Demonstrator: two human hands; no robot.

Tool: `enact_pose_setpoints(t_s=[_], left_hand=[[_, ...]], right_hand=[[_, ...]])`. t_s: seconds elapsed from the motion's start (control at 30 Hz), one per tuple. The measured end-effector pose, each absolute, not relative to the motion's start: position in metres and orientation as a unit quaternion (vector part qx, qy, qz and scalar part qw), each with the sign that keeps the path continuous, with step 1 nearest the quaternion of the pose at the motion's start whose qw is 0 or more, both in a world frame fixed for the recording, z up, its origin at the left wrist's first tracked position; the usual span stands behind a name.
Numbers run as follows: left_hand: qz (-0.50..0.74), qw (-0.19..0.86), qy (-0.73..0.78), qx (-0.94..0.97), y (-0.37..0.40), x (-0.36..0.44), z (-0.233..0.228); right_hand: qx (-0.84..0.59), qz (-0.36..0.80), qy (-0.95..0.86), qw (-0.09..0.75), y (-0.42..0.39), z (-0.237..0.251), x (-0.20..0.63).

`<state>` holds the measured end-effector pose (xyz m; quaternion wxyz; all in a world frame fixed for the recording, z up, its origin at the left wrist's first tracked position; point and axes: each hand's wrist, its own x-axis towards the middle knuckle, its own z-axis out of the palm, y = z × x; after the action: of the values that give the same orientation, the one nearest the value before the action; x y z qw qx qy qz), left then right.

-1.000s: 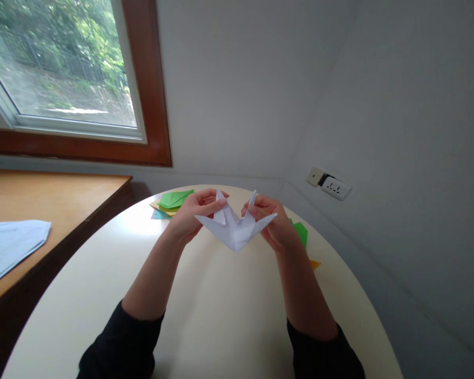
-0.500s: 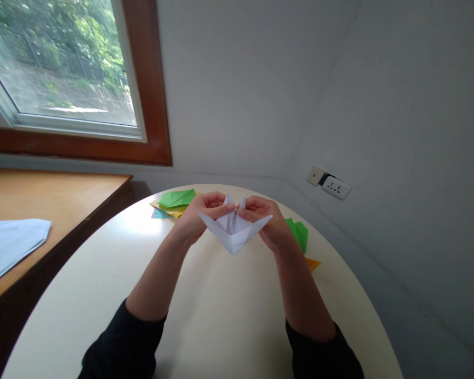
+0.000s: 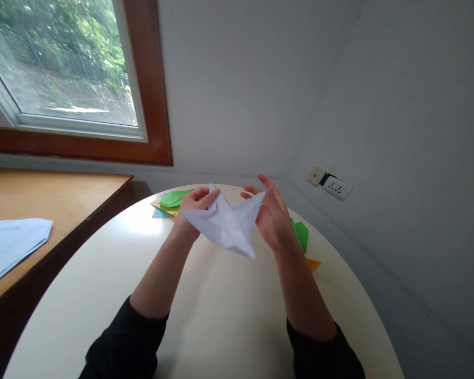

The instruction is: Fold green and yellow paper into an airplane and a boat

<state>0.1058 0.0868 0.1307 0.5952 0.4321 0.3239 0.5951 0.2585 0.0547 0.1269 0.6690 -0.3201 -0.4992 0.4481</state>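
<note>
White folded paper (image 3: 225,225), one piece, sits at the centre of the head view, held up above the round table (image 3: 205,316) between two hands. It has several points: one at the upper left by the left thumb, one at the upper right by the right hand, and one hanging down at lower centre.

Left hand (image 3: 193,208): its fingers are closed on the paper's upper left point, pinching it. Right hand (image 3: 272,218): fingers spread and mostly straight, palm turned toward the paper, touching its upper right edge; I cannot tell whether it grips or only rests against it. Both forearms come up from the bottom of the frame in two black sleeves (image 3: 122,347).

Behind the left hand, near the table's far edge, lies one small stack of coloured sheets (image 3: 169,202): green on top, yellow and blue beneath. Right of the right hand lie one green piece (image 3: 300,234) and one orange corner (image 3: 313,263), close to the table's right edge.

Most of the table's near half, in the lower centre of the frame, is bare surface. At left, a wooden desk (image 3: 55,200) adjoins the table and carries one pale blue sheet (image 3: 11,247). One window (image 3: 63,73) fills the upper left; one wall socket (image 3: 332,185) sits at right.
</note>
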Motion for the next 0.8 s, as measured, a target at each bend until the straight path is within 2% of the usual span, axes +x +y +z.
enact_pose_setpoints(t_s=[0.33, 0.63, 0.7, 0.8], left_hand=[[0.680, 0.547, 0.347, 0.344, 0.097, 0.099, 0.129], [0.702, 0.531, 0.345, 0.325, 0.101, 0.092, 0.124], [0.708, 0.518, 0.348, 0.329, 0.102, 0.092, 0.123], [0.713, 0.501, 0.360, 0.333, 0.102, 0.093, 0.116]], right_hand=[[-0.243, 0.468, -0.655, 0.541, 0.047, 0.127, 0.264], [-0.259, 0.496, -0.708, 0.432, 0.042, 0.125, 0.276], [-0.280, 0.477, -0.720, 0.419, 0.039, 0.125, 0.275], [-0.304, 0.438, -0.717, 0.448, 0.035, 0.120, 0.267]])
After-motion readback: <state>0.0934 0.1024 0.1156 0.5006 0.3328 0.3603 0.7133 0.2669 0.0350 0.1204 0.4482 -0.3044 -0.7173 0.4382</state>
